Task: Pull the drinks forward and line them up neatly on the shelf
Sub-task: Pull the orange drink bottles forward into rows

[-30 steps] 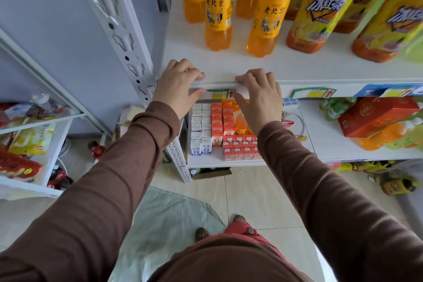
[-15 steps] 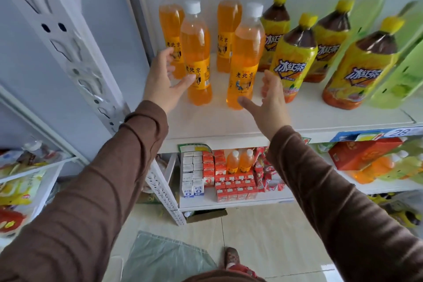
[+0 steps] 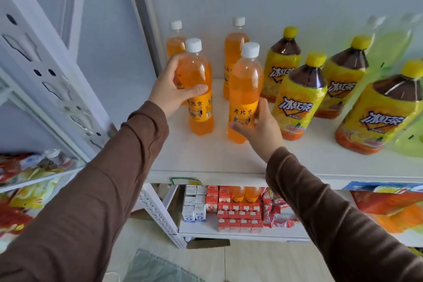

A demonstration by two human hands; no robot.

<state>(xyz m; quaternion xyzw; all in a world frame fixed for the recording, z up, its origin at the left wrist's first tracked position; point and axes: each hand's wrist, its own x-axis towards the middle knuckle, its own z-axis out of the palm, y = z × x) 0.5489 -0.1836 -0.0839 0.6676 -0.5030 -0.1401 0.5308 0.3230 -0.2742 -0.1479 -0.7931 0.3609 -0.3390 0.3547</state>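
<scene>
On the smooth white shelf point(image 3: 206, 158), squat yellow-labelled tea bottles point(image 3: 299, 103) stand to the right. My left hand point(image 3: 170, 92) grips one slim orange bottle point(image 3: 198, 89), my right hand point(image 3: 261, 126) the neighbouring orange bottle point(image 3: 245, 89), both set back from the near edge. I'd slide them forward upright and level; the glossy plastic looks slippery.
</scene>
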